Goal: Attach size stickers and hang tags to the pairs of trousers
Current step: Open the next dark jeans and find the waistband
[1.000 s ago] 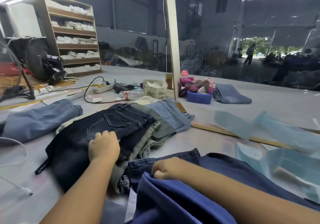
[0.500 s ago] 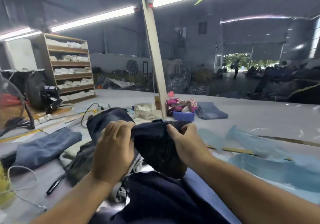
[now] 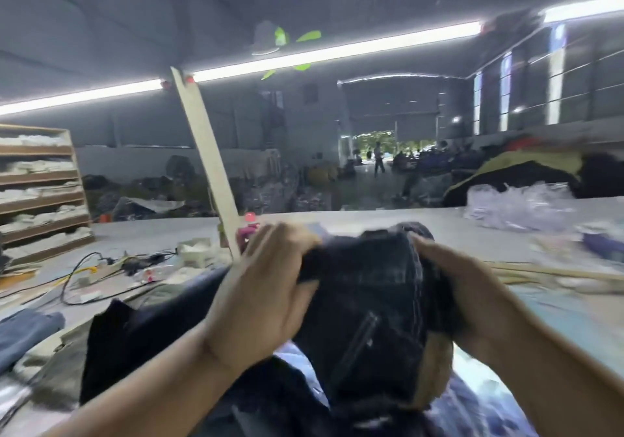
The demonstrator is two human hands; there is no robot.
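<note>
The left hand [image 3: 260, 298] and the right hand [image 3: 462, 288] both held a bunched pair of dark blue-black denim trousers [image 3: 368, 301] raised above the grey bench [image 3: 388, 220], close before the camera. The left grip was clamped on the cloth, fingers curled over its top left edge with the thumb pressed against the near face. The right grip was likewise closed on the upper right edge, fingers wrapped round the fabric. A metal zip [image 3: 358, 345] ran slantwise down the near face of the trousers, and a tan lining patch [image 3: 435, 372] showed at their lower right. Under the forearms lay more dark cloth, blurred. At the left edge of the bench rested a folded pair of mid-blue jeans [image 3: 23, 332], with a black cable [image 3: 77, 274] looped beyond it. A pale wooden post [image 3: 209, 166] stood tilted behind the left hand. A heap of clear plastic bags [image 3: 516, 207] lay far right on the bench, and a wooden shelf rack [image 3: 40, 186] with white stacks stood at the far left.
</note>
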